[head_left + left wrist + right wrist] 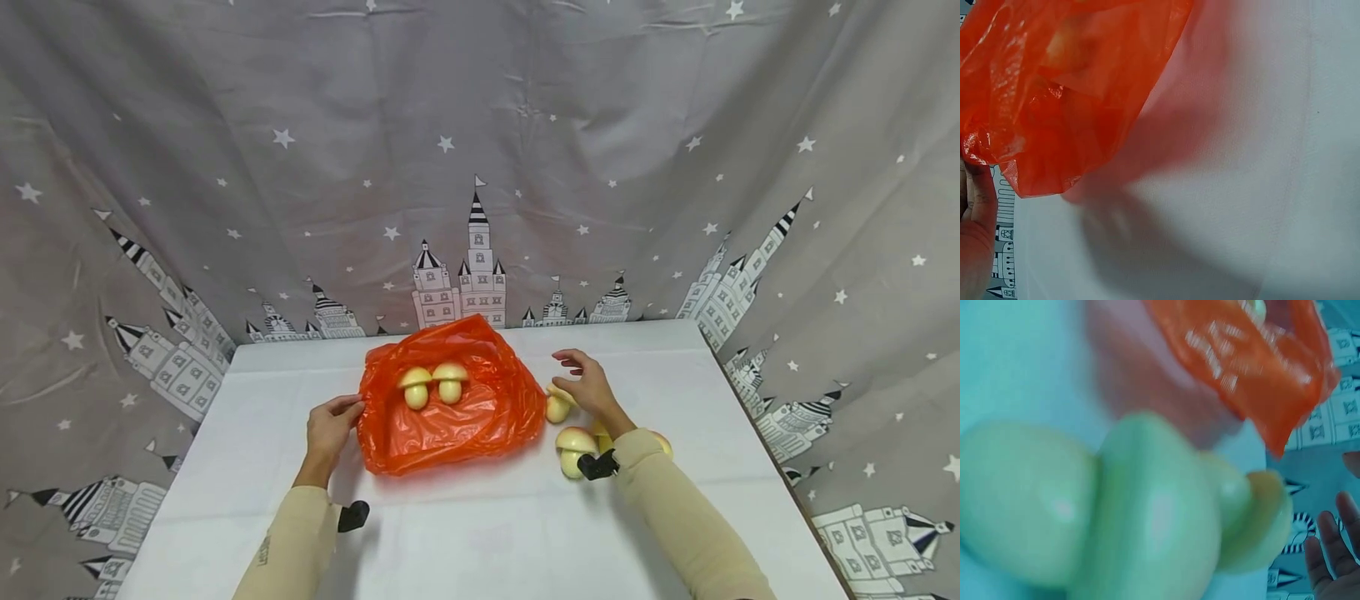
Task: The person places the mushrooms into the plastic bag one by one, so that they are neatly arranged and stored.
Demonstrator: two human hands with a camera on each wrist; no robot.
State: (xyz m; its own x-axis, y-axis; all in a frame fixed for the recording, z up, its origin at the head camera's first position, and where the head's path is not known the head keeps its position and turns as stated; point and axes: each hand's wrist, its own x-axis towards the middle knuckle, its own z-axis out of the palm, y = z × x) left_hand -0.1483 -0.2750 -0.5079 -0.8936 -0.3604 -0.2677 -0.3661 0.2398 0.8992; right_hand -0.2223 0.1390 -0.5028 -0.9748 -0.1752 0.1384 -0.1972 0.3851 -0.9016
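An orange-red plastic bag [442,442] lies with its mouth spread wide. Inside it are two toy mushrooms, one on the left [416,395] and one on the right [450,390]. My left hand [328,432] pinches the bag's left edge between thumb and fingers. To the right of the bag my right hand [592,388] hovers with fingers apart, holding nothing. A yellow mushroom [558,407] is just below that hand, beside the bag. Another mushroom [572,450] lies nearer, and more are partly hidden behind the right forearm. The right wrist view shows a blurred mushroom [1154,512] close up.
A white cloth [480,533] covers the table. Behind and around it hangs a grey curtain [480,108] printed with castles and stars. Dark wrist straps or mounts show at both sleeves.
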